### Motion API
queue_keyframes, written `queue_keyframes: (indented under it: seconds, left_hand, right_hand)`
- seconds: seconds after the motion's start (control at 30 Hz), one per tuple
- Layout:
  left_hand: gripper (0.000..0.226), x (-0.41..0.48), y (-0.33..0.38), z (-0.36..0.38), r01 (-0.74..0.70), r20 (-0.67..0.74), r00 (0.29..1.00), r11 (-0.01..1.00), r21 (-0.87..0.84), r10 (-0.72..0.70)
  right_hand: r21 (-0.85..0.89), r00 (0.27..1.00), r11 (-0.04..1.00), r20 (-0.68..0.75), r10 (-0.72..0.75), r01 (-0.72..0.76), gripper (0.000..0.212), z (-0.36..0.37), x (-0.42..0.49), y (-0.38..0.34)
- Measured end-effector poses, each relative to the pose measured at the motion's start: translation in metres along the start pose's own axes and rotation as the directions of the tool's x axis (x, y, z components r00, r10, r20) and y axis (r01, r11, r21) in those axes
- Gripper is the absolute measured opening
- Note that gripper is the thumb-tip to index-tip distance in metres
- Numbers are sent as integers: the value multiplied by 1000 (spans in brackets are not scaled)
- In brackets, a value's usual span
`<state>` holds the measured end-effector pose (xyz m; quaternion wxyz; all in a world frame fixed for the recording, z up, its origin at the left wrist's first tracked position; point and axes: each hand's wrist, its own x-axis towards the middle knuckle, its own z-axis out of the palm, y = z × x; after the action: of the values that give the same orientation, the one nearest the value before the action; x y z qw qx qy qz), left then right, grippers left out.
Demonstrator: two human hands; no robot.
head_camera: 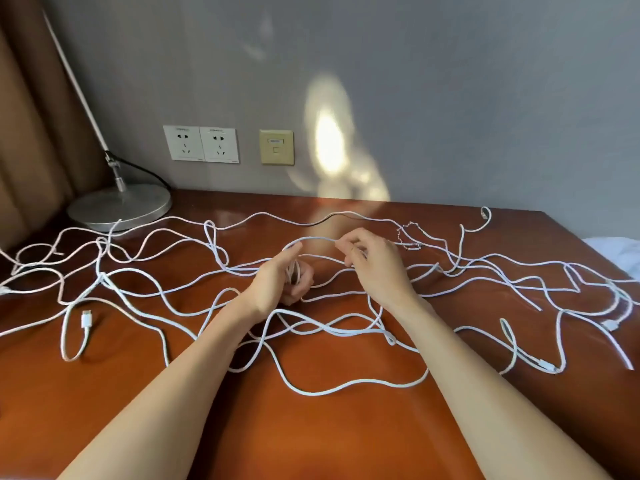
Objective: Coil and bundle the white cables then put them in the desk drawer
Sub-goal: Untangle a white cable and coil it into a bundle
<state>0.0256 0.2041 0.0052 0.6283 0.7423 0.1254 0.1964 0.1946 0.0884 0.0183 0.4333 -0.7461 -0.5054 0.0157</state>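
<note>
While the left hand (277,277) grips a small started coil of thin white cable (293,271), the right hand (375,261) pinches the running strand, arched between the two. Step in hand, by my read: winding the first cable, early stage. Remaining loose white cables (86,321) sprawl tangled across the glossy reddish-brown wooden table (311,438). Next move: lay another loop onto the coil, easing slack clear of the crossings. Drawer not in view.
</note>
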Motion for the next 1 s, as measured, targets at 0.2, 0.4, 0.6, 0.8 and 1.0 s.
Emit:
queue_keyframes:
  seconds: [0.2, 0.4, 0.6, 0.8, 1.0]
  left_hand:
    - [60, 2, 0, -9, 11, -35, 999, 859, -511, -33]
    - [54, -1, 2, -10, -105, -145, 989, 617, -780, -15]
    - [45, -1, -3, -13, -155, -167, 983, 147, -977, -77]
    - [37, 5, -1, -30, -235, -220, 954, -53, -970, -204]
    - [32, 8, 3, -33, -287, -311, 921, 131, -949, -236]
  right_hand:
    - [207, 999, 978, 31, -9, 2, 14, 3, -17, -4]
    - [137, 985, 990, 164, -49, 27, 13, 12, -21, -5]
    - [164, 966, 986, 258, -17, -26, 21, 4, -27, -5]
    - [134, 963, 991, 268, -21, -16, 14, 4, -27, -10]
    - [286, 972, 958, 228, -59, -9, 15, 10, -28, -17]
